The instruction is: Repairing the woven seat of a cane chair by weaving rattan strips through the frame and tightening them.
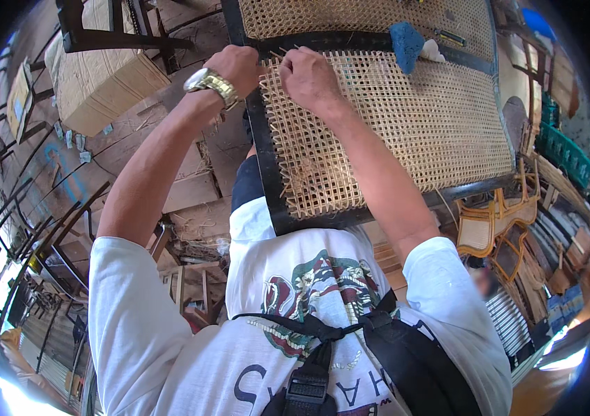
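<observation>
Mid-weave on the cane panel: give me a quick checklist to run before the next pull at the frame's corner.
1. Left hand on the black frame at the far left corner: ok.
2. Right hand on the woven cane panel beside that corner, fingers curled onto the weave: ok.
3. Whether a strand is actually pinched between the fingers: cannot tell.
4. Loose strand ends sticking out at the corner, between the hands: ok, visible.
5. Blue sponge lies on the frame's crossbar, apart from both hands: ok.
6. Panel resting steady across the lap: cannot tell.
</observation>
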{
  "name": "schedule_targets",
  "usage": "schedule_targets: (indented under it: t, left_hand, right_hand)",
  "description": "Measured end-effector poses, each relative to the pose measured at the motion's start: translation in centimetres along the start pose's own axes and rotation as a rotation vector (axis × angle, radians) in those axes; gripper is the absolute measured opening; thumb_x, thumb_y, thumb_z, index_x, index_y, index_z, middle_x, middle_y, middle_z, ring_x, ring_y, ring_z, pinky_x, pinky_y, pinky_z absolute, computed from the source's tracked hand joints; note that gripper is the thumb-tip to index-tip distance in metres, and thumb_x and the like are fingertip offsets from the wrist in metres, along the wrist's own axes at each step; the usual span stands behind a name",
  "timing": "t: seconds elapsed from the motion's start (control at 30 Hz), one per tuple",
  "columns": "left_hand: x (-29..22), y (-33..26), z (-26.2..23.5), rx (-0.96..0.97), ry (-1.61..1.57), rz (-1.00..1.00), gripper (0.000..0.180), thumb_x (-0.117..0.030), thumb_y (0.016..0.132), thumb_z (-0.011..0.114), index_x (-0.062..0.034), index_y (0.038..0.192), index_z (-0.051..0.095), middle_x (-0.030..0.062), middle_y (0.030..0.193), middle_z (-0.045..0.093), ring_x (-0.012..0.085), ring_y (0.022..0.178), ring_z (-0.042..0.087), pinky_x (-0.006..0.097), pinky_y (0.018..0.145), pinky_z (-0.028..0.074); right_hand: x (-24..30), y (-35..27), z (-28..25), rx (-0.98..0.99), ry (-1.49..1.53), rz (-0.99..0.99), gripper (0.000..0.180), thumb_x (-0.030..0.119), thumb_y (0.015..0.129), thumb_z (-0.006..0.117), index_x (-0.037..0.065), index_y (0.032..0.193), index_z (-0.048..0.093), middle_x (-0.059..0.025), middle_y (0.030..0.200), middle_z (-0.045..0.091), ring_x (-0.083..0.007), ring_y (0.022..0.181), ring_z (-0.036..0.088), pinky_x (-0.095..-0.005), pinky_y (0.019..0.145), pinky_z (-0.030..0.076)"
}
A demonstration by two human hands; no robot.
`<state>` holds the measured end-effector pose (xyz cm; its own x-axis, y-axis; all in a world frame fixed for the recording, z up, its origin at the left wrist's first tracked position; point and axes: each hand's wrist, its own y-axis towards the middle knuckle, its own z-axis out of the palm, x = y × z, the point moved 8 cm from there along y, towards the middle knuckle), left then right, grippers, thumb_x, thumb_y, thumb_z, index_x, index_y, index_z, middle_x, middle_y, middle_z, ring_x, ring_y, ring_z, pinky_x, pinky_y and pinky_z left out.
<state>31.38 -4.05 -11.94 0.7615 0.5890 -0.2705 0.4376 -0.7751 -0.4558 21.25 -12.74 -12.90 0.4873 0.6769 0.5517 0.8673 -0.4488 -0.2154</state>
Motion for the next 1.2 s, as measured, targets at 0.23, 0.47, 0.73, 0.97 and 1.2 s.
schedule_targets:
  t: [0.23,0.47,0.73,0.97,1.2]
  left_hand:
    - [1.0,-0.2,-0.3,0.138,-0.075,-0.12,0.045,-0.05,0.093,0.06,-0.0077,0.098,0.075,0.0177,0.099,0.074,0.0367,0.098,0.07,0.047,0.083,0.057]
    - [5.9,-2.5,-6.1,-0.174,0.135,-0.163,0.045,-0.056,0.093,0.053,-0.0159,0.099,0.074,0.0127,0.091,0.074,0.0346,0.088,0.072,0.048,0.076,0.058]
    - [12.7,-4.7,-12.1,-0.538,-0.372,-0.159,0.053,-0.06,0.091,0.066,-0.0084,0.083,0.068,0.0025,0.065,0.065,0.0112,0.056,0.06,0.028,0.052,0.047]
    - [12.9,-5.9,-0.2,-0.352,-0.847,-0.345,0.039,-0.044,0.096,0.068,-0.0059,0.085,0.068,-0.0016,0.067,0.063,0.0057,0.056,0.053,0.024,0.052,0.041]
    - [8.0,-6.0,4.1,-0.206,-0.753,-0.32,0.038,-0.039,0.098,0.065,-0.003,0.087,0.065,0.0026,0.066,0.064,0.011,0.057,0.057,0.029,0.054,0.045]
  right_hand:
    - [1.2,-1.1,0.4,-0.022,-0.017,0.021,0.017,0.022,0.088,0.065,0.007,0.094,0.068,-0.0158,0.101,0.066,-0.0358,0.092,0.069,-0.0483,0.078,0.057]
    - [0.9,-1.3,-0.1,-0.063,0.021,-0.045,0.019,0.019,0.087,0.066,0.006,0.1,0.064,-0.0148,0.102,0.066,-0.0353,0.089,0.069,-0.0486,0.075,0.058]
    - [3.4,0.4,0.6,-0.117,0.064,-0.279,0.021,0.025,0.094,0.065,0.014,0.112,0.066,-0.0076,0.11,0.06,-0.0275,0.099,0.068,-0.041,0.077,0.059]
    - [2.8,0.2,0.8,-0.182,0.224,-0.22,0.008,0.021,0.09,0.07,0.014,0.095,0.071,-0.0042,0.097,0.065,-0.0225,0.085,0.069,-0.0362,0.07,0.055]
    - [1.1,1.4,0.6,-0.08,0.473,0.127,0.019,0.027,0.092,0.07,0.009,0.097,0.07,-0.008,0.086,0.074,-0.0239,0.079,0.071,-0.0359,0.072,0.055]
